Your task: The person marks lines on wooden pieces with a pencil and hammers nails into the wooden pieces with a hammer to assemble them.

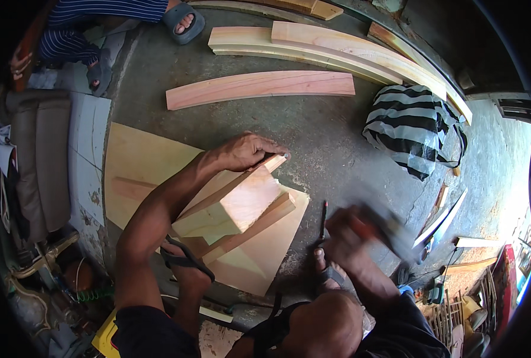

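Observation:
My left hand (248, 151) is closed at the far corner of a pale, thick wooden block (241, 206). Its fingertips pinch at the end of a narrow wood strip (273, 162), where something small and shiny shows, too small to name. Under the block lie another wood piece (280, 209) and a plywood sheet (259, 271). To the right, my right hand (346, 238) is wrapped round a tool (384, 227) with red and dark grey parts. Motion smears the tool, so its kind is unclear; it is apart from the block.
A dark pencil-like stick (324, 218) stands out near my foot. Beyond lie a curved reddish plank (259, 88), stacked pale planks (337, 51) and a striped plastic bag (411, 128). Another person's sandalled foot (183, 24) is at upper left. Clutter lines both sides.

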Available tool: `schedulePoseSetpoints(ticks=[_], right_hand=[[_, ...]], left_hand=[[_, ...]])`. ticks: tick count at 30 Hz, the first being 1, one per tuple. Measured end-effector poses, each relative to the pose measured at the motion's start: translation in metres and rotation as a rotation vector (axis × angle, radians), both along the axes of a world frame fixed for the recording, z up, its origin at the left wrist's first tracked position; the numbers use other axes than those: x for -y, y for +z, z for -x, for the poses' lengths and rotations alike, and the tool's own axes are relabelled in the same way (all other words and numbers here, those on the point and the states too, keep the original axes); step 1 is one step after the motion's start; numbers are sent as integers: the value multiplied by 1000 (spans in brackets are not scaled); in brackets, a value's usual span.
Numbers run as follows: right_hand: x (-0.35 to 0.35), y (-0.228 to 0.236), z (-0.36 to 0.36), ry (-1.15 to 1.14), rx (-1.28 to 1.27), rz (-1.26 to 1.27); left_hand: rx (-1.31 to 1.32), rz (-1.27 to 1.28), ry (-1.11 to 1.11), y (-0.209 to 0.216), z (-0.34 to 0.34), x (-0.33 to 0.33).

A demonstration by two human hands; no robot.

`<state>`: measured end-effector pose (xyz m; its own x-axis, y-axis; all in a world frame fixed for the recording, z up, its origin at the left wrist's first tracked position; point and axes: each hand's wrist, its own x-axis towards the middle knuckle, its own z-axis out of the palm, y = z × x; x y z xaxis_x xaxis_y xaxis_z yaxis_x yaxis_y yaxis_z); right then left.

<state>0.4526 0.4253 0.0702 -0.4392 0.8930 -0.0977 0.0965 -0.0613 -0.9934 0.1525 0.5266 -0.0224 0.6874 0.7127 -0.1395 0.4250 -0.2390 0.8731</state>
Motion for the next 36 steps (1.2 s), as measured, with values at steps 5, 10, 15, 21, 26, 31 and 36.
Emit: schedulePoseSetpoints(ticks=[5, 10, 15, 21, 26, 31, 36], right_hand=[[-27, 34, 28, 45, 592, 122], [-21, 11, 23, 48, 628, -96], [-6, 28, 22, -31, 506, 90], [16, 17, -39, -126, 515, 147], [34, -3, -76, -181, 584, 215], [36, 2, -68, -140, 487, 239], [47, 20, -76, -56, 397, 15]], left_hand=[[-132, 69, 68, 8, 11, 3], [-126, 107, 36, 9, 0, -5], [-49, 221, 37, 8, 18, 6], [238, 940, 213, 101, 89, 34], [-443, 509, 191, 183, 76, 107], [-206, 354, 574, 182, 56, 135], [-129, 303, 685, 236, 34, 130]])
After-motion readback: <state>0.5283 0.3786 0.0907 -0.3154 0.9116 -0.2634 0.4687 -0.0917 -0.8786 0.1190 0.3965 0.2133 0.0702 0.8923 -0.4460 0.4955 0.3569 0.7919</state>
